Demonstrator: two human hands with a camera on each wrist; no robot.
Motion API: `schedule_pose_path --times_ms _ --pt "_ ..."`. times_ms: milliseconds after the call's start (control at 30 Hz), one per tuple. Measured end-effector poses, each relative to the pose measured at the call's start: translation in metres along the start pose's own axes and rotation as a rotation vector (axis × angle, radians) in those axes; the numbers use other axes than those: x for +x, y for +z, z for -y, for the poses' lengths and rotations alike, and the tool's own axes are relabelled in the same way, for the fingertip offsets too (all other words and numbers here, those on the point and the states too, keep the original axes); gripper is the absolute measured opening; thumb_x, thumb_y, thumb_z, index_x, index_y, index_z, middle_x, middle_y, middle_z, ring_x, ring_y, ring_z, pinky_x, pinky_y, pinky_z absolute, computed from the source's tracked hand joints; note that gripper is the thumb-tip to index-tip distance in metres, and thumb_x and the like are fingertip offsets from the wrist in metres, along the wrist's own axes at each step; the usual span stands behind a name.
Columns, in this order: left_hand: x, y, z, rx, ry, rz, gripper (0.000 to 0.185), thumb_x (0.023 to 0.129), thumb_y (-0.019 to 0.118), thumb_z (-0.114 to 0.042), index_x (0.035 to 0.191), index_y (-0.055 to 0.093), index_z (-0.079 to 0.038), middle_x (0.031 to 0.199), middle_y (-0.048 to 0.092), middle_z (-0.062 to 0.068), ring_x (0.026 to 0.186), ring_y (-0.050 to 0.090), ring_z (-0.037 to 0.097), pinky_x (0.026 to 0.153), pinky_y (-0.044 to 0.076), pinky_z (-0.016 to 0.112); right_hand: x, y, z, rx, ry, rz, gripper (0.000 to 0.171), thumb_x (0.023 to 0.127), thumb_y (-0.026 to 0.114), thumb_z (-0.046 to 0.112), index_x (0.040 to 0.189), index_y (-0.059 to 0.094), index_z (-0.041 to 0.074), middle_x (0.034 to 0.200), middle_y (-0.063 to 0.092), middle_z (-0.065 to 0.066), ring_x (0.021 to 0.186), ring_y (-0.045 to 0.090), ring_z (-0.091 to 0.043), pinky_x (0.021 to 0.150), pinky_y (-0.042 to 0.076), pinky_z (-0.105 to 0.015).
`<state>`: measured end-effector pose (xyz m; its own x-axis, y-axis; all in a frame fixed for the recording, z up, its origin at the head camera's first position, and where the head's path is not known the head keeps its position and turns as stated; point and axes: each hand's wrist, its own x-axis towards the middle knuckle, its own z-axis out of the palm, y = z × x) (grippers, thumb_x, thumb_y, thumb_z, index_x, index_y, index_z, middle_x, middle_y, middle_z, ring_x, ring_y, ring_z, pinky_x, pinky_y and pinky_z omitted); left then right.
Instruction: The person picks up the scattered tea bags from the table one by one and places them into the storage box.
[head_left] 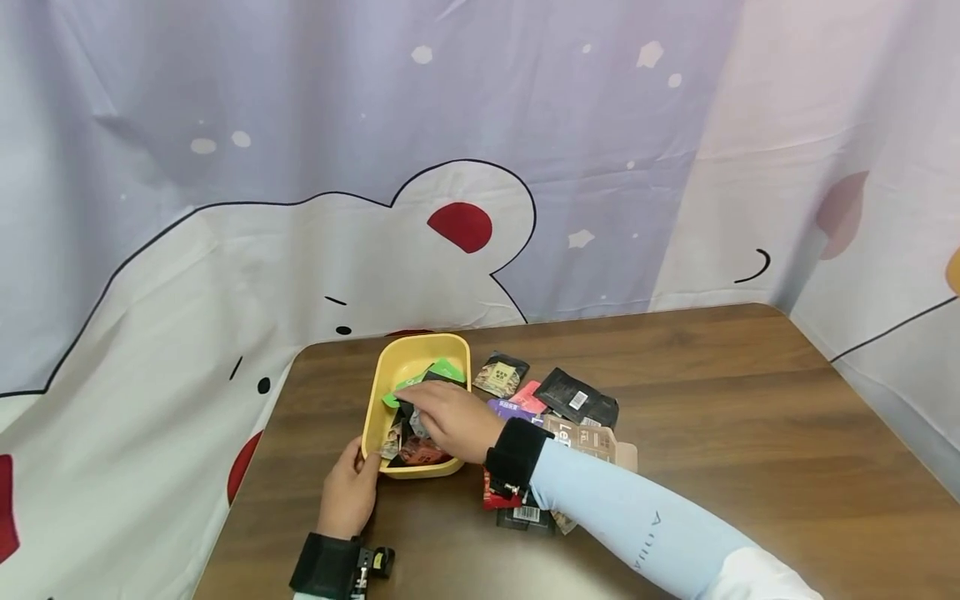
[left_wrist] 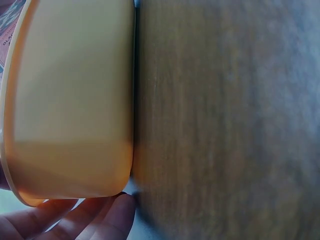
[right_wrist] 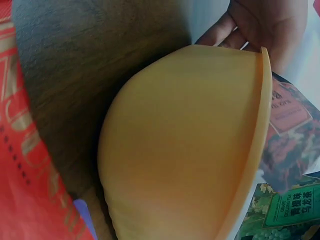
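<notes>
The tabletop [head_left: 750, 400] is carrying a yellow tub [head_left: 412, 357] at ten o'clock. The right hand [head_left: 453, 417] is hanging over its four o'clock rim, fingers lying together; whether they are pinching anything, I cannot tell. The left hand [head_left: 349, 492] is gripping the tub's seven o'clock corner, fingers clamped there. A cardboard box [head_left: 579, 436] is lying at the tub's three o'clock. Loose packets [head_left: 578, 398] are lying around the box; tea packets [head_left: 422, 452] are sitting inside the tub.

The right hand [head_left: 453, 419] hid part of some packets [head_left: 422, 452] in the yellow basket [head_left: 407, 360]; the sleeve [head_left: 630, 508] covered part of the cardboard box [head_left: 588, 437]; the tabletop [left_wrist: 240, 125] was blurred in the left wrist view.
</notes>
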<state>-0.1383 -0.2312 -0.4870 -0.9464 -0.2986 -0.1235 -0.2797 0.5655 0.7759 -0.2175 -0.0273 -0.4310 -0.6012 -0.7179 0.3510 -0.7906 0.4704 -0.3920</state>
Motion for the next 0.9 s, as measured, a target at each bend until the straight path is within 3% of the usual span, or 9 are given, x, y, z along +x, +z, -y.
schedule_pose_path --times_ms 233,333,500,600,900 --pt "0.0004 0.0004 -0.0016 -0.012 0.01 0.003 0.048 0.105 0.045 -0.024 0.15 0.045 -0.006 0.119 0.068 0.018 0.078 0.054 0.018 0.069 0.043 0.026 0.0007 0.0013 0.0 0.01 0.005 0.013 0.044 0.105 0.046 0.012 0.149 0.051 0.012 0.147 0.058 -0.005 0.139 0.051 -0.021 0.119 0.037 -0.038" --pt "-0.0002 0.0003 -0.0016 0.001 0.012 -0.002 0.049 0.105 0.045 -0.024 0.15 0.045 -0.006 0.122 0.068 0.019 0.083 0.057 0.019 0.072 0.045 0.028 0.0002 0.0022 -0.0004 -0.009 0.028 0.03 0.048 0.107 0.045 0.027 0.154 0.043 0.016 0.154 0.05 -0.005 0.146 0.043 -0.02 0.122 0.032 -0.041" --pt "-0.001 0.0004 -0.0006 0.024 0.014 -0.018 0.049 0.105 0.046 -0.025 0.15 0.045 -0.006 0.128 0.067 0.02 0.099 0.062 0.024 0.083 0.05 0.035 -0.0012 0.0027 0.0016 0.016 0.099 0.084 0.072 0.102 0.047 0.055 0.162 0.023 0.024 0.168 0.028 -0.007 0.157 0.021 -0.024 0.126 0.021 -0.052" --pt "-0.0011 0.0007 -0.0003 0.025 0.014 -0.024 0.048 0.105 0.046 -0.025 0.15 0.046 -0.007 0.127 0.068 0.019 0.102 0.063 0.024 0.085 0.05 0.036 -0.0019 0.0033 0.0025 0.028 0.112 0.099 0.075 0.101 0.048 0.058 0.163 0.021 0.024 0.169 0.023 -0.008 0.158 0.016 -0.025 0.126 0.018 -0.056" --pt "0.0002 0.0014 0.0008 0.016 0.011 -0.018 0.049 0.105 0.046 -0.026 0.15 0.046 -0.006 0.13 0.066 0.02 0.105 0.063 0.025 0.087 0.051 0.038 -0.0086 0.0008 -0.0038 0.012 0.155 0.113 0.073 0.102 0.042 0.06 0.163 0.019 0.027 0.17 0.021 -0.005 0.158 0.014 -0.024 0.127 0.013 -0.054"
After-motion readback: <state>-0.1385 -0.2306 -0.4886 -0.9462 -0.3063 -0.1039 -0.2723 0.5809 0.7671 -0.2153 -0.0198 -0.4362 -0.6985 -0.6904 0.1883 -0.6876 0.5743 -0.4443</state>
